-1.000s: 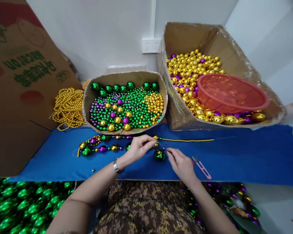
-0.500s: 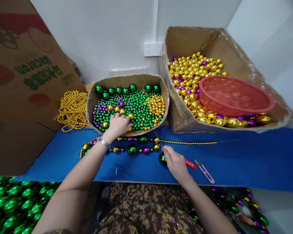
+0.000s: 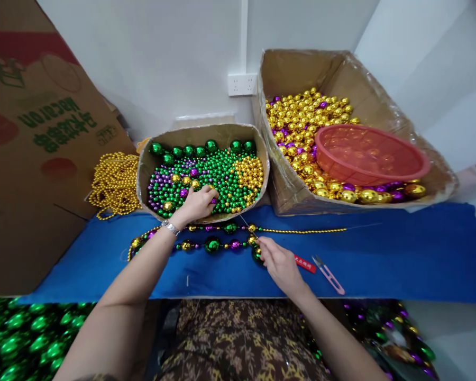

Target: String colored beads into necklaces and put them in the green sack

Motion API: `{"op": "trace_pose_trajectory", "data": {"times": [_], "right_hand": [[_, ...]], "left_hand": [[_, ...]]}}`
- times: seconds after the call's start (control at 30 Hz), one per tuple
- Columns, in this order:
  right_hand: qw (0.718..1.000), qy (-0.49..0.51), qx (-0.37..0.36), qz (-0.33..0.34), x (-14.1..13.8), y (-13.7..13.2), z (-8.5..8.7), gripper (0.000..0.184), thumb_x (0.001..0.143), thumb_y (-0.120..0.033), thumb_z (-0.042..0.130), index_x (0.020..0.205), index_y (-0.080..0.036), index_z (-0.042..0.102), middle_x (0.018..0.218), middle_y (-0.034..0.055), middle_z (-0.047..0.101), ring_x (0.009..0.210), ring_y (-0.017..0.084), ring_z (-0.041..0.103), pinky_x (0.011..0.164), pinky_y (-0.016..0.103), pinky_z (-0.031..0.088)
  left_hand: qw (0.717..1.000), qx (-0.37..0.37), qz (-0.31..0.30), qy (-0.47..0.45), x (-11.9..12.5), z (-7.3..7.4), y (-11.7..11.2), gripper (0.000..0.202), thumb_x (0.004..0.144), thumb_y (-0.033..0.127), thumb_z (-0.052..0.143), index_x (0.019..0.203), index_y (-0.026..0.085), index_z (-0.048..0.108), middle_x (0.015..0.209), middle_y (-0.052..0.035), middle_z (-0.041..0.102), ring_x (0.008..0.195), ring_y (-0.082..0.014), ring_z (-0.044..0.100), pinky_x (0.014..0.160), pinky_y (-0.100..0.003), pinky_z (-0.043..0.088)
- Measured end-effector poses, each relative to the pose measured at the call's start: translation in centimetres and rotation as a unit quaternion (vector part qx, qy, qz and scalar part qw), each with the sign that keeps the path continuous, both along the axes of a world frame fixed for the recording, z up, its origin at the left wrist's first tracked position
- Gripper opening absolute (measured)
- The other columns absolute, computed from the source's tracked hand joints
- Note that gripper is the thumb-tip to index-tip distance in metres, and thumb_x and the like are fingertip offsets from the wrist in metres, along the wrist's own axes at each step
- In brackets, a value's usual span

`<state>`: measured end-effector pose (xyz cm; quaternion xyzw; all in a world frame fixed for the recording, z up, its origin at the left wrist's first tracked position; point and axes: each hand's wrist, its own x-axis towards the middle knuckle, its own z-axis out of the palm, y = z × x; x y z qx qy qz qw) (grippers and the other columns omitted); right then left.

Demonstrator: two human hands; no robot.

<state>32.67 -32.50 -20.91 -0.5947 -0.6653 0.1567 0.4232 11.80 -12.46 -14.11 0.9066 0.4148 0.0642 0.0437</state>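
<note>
My left hand [image 3: 197, 203] reaches into the front of a cardboard box [image 3: 142, 180] of loose round beads. Its fingers curl down close together beside a purple bead [image 3: 214, 200]; what lies under the fingertips is hidden. My right hand [image 3: 278, 259] pinches a long thin needle [image 3: 246, 221], whose tip points up and left towards the box. Beneath the needle lies a beaded strand [image 3: 188, 245] of green, gold and purple beads in a loop on the blue cloth. A large green bead [image 3: 256, 255] sits by my right fingertips, partly covered.
A larger box [image 3: 277, 185] holds gold and purple beads and a red plastic basket [image 3: 375, 172]. Gold bead strings [image 3: 115, 182] lie at left beside a tall carton [image 3: 19, 201]. Pink-handled thread snips [image 3: 330, 276] and a red strip [image 3: 304, 263] rest on the blue cloth [image 3: 400, 254].
My left hand has shifted slightly right within the beads, its fingers more drawn together. The right hand has moved a little left with the needle. The whole view has shifted slightly.
</note>
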Motion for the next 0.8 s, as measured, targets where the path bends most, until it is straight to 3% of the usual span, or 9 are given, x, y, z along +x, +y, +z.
{"op": "trace_pose_trajectory", "data": {"times": [0.07,0.13,0.23,0.3,0.33,0.4,0.5,0.57,0.8], "right_hand": [[0.999,-0.036,0.021,-0.016,0.1,0.0,0.2,0.026,0.099,-0.028,0.038,0.107,-0.02,0.062,0.087,0.0049,0.073,0.074,0.016,0.071,0.068,0.024,0.055],[0.997,-0.057,0.035,-0.024,0.2,0.1,0.4,0.026,0.099,-0.027,0.038,0.107,-0.02,0.063,0.094,0.0057,0.074,0.083,0.017,0.072,0.074,0.025,0.055],[0.996,-0.066,0.043,-0.029,0.3,0.1,0.7,0.026,0.099,-0.026,0.039,0.105,-0.019,0.063,0.095,0.0052,0.075,0.085,0.017,0.072,0.076,0.025,0.054],[0.996,-0.064,0.049,-0.031,0.2,0.1,0.8,0.025,0.099,-0.026,0.039,0.105,-0.019,0.063,0.095,0.005,0.075,0.085,0.017,0.072,0.077,0.025,0.054],[0.996,-0.062,0.052,-0.031,0.2,0.1,0.9,0.025,0.099,-0.026,0.04,0.105,-0.019,0.063,0.096,0.005,0.075,0.087,0.017,0.072,0.077,0.025,0.054],[0.996,-0.06,0.059,-0.033,0.2,0.1,0.9,0.024,0.099,-0.026,0.041,0.106,-0.02,0.063,0.097,0.0052,0.075,0.089,0.017,0.072,0.078,0.026,0.054],[0.995,-0.065,0.063,-0.033,0.3,0.1,1.0,0.025,0.099,-0.025,0.041,0.107,-0.019,0.063,0.098,0.0055,0.075,0.089,0.017,0.072,0.078,0.026,0.055],[0.995,-0.07,0.065,-0.032,0.3,0.1,1.0,0.025,0.099,-0.025,0.041,0.108,-0.019,0.063,0.098,0.0056,0.075,0.088,0.017,0.072,0.077,0.026,0.055],[0.992,-0.101,0.071,-0.033,0.6,0.2,0.7,0.025,0.099,-0.024,0.04,0.108,-0.017,0.063,0.097,0.0057,0.074,0.086,0.017,0.071,0.078,0.025,0.054]], "left_hand": [[0.993,-0.015,0.006,-0.119,0.3,0.0,-0.6,0.02,0.084,0.02,0.053,0.101,0.018,0.064,0.106,-0.0095,0.061,0.094,-0.0234,0.059,0.096,-0.047,0.04],[0.953,-0.087,0.02,-0.29,0.5,0.0,-1.4,0.02,0.083,0.025,0.058,0.101,0.018,0.065,0.102,-0.0082,0.062,0.089,-0.0202,0.06,0.087,-0.038,0.047],[0.812,-0.282,0.027,-0.51,1.0,0.2,-2.9,0.025,0.081,0.031,0.066,0.102,0.019,0.065,0.098,-0.0057,0.065,0.085,-0.0163,0.061,0.078,-0.03,0.052],[0.716,-0.389,0.022,-0.58,1.3,0.3,-3.9,0.026,0.079,0.029,0.068,0.103,0.019,0.065,0.104,-0.0063,0.066,0.089,-0.0162,0.062,0.075,-0.029,0.055],[0.682,-0.422,0.019,-0.598,1.5,0.3,-4.3,0.026,0.079,0.028,0.069,0.103,0.019,0.065,0.107,-0.0071,0.066,0.091,-0.0165,0.062,0.074,-0.029,0.056],[0.639,-0.459,0.017,-0.617,1.6,0.4,-4.9,0.024,0.079,0.025,0.069,0.102,0.017,0.066,0.109,-0.0089,0.067,0.091,-0.0166,0.063,0.073,-0.03,0.058],[0.608,-0.484,0.018,-0.629,1.7,0.4,-5.3,0.022,0.08,0.024,0.068,0.1,0.016,0.067,0.109,-0.01,0.067,0.09,-0.0168,0.063,0.072,-0.03,0.059],[0.602,-0.49,0.02,-0.63,1.7,0.4,-5.4,0.021,0.08,0.023,0.068,0.1,0.015,0.069,0.109,-0.0099,0.067,0.09,-0.0167,0.064,0.07,-0.028,0.059],[0.631,-0.477,0.027,-0.612,1.6,0.5,-5.6,0.023,0.08,0.025,0.069,0.101,0.016,0.071,0.108,-0.0094,0.068,0.088,-0.0163,0.064,0.067,-0.026,0.059]]}}
